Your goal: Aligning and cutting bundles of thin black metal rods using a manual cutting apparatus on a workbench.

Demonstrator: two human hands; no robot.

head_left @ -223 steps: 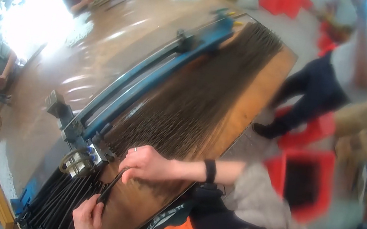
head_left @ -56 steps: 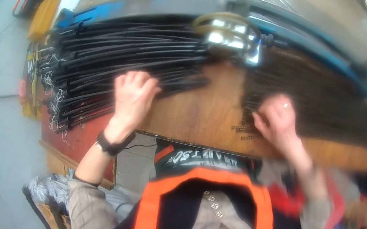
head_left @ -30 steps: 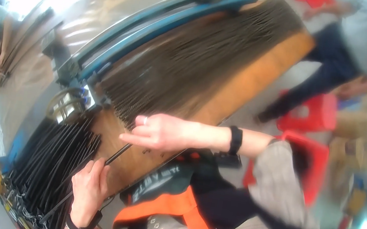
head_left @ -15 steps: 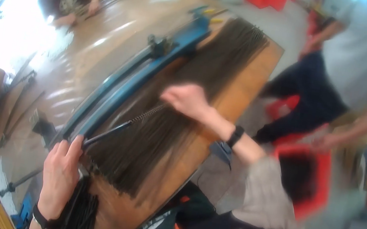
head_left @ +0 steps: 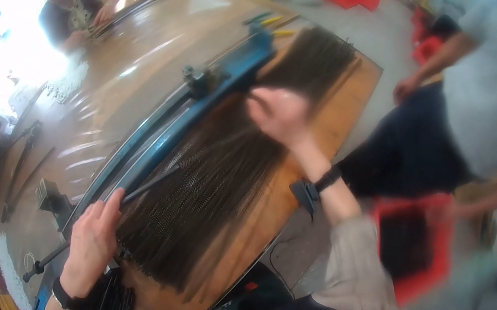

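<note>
My left hand [head_left: 90, 247] is closed around the near end of a thin dark rod [head_left: 155, 182], close to the lower end of a long blue metal bar [head_left: 162, 140]. A coil spring [head_left: 195, 158] continues from the rod's far end toward my right hand [head_left: 278, 113]. That hand is closed, fingers curled, at the spring's far end; motion blur hides its exact grip. Both hands are over a wide layer of long dark springs [head_left: 199, 212] lying side by side on the wooden table [head_left: 319, 147].
A clamp-like metal fitting [head_left: 204, 80] sits on the blue bar. Yellow-handled tools [head_left: 278, 23] lie at its far end. On the right, a person [head_left: 438, 121] stands by a red crate [head_left: 436, 252]. Another person [head_left: 79, 5] works across the table. Dark rods [head_left: 110, 303] are at the near edge.
My right hand has moved away from my left, up and to the right along the line of the spring. My left hand keeps its hold on the rod. The view has shifted slightly.
</note>
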